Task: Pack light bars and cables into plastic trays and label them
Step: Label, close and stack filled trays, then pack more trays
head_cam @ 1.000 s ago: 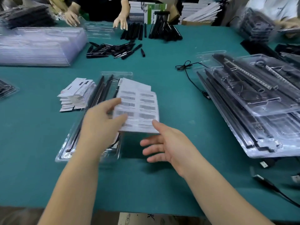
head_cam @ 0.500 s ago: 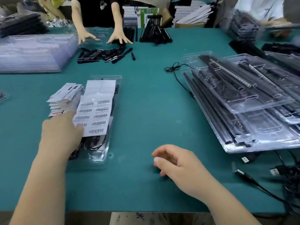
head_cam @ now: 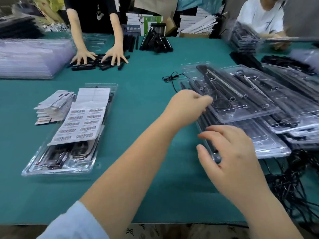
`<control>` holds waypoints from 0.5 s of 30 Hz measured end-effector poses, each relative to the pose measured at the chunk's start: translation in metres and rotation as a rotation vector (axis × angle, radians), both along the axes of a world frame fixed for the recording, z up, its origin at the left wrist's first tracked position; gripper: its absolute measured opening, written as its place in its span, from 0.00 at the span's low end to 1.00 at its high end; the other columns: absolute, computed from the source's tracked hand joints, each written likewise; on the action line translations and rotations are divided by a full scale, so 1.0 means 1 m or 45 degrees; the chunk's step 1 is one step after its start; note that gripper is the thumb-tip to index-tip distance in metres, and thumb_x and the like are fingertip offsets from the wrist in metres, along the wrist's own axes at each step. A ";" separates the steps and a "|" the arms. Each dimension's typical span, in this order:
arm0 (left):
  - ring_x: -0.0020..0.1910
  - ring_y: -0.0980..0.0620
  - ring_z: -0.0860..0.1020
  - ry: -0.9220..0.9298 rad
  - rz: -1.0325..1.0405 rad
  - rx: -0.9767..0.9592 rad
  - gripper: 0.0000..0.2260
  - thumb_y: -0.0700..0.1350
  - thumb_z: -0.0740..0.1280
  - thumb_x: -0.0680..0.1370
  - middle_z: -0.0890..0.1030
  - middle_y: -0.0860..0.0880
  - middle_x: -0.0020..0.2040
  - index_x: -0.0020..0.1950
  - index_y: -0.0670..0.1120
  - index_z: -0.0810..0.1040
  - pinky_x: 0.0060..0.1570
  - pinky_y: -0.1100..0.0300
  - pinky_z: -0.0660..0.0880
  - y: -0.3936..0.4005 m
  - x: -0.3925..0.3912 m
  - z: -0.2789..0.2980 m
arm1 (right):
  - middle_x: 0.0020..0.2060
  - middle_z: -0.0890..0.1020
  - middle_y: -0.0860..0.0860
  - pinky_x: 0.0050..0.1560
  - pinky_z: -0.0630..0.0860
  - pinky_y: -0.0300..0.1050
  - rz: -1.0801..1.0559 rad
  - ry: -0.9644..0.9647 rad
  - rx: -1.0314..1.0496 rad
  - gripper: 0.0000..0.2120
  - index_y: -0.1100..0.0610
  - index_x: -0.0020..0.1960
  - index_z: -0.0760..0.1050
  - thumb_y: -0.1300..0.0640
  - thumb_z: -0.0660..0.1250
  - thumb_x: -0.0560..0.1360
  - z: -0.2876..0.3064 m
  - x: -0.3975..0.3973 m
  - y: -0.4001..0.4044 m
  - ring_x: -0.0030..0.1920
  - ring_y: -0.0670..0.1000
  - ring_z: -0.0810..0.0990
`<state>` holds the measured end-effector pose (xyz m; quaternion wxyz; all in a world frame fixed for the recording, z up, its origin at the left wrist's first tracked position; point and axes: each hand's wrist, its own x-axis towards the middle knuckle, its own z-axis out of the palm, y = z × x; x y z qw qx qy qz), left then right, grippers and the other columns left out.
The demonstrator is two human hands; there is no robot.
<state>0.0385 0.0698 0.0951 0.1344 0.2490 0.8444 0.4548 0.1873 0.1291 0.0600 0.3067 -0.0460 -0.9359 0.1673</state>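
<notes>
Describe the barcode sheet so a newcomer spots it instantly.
Start at the green table and go to its left side, where a lone clear tray lies. The barcode sheet lies on it; the leaflet pile beside it shows no barcode grid.

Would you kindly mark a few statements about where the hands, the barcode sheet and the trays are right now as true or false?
1. The barcode label sheet lies on the packed tray at the left. True.
2. The left hand holds the barcode label sheet. False: it is across at the pile of trays on the right, fingers curled at a tray's edge.
3. The right hand has its fingers spread at the pile's near edge. True.
4. The table cover is red. False: it is teal green.
5. A stack of folded leaflets sits right of the packed tray. False: it sits to its left.
</notes>
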 end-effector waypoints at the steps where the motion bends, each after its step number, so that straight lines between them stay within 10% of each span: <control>1: 0.32 0.49 0.72 -0.054 0.039 -0.055 0.19 0.55 0.61 0.77 0.84 0.43 0.45 0.39 0.40 0.76 0.33 0.60 0.69 0.011 -0.008 0.002 | 0.49 0.81 0.55 0.57 0.71 0.56 -0.090 -0.064 0.082 0.13 0.60 0.50 0.81 0.52 0.67 0.70 -0.005 0.000 0.003 0.54 0.57 0.78; 6: 0.26 0.49 0.71 -0.141 0.102 -0.230 0.23 0.59 0.65 0.76 0.73 0.47 0.27 0.31 0.44 0.66 0.31 0.61 0.68 0.043 -0.030 -0.006 | 0.48 0.82 0.56 0.50 0.74 0.58 -0.166 -0.218 0.267 0.19 0.58 0.49 0.83 0.59 0.80 0.58 -0.020 -0.001 0.011 0.52 0.59 0.81; 11: 0.33 0.50 0.80 -0.624 0.232 0.305 0.10 0.43 0.70 0.76 0.75 0.47 0.39 0.40 0.43 0.70 0.25 0.63 0.77 0.052 -0.031 -0.008 | 0.46 0.82 0.56 0.46 0.74 0.58 -0.202 -0.196 0.292 0.19 0.57 0.48 0.83 0.60 0.80 0.57 -0.022 -0.005 0.011 0.50 0.60 0.81; 15: 0.33 0.48 0.78 -0.631 0.190 0.246 0.12 0.42 0.75 0.72 0.76 0.45 0.37 0.41 0.41 0.71 0.34 0.58 0.81 0.065 -0.025 -0.004 | 0.47 0.82 0.56 0.45 0.73 0.57 -0.222 -0.206 0.288 0.20 0.57 0.49 0.83 0.60 0.80 0.58 -0.023 -0.006 0.008 0.51 0.60 0.80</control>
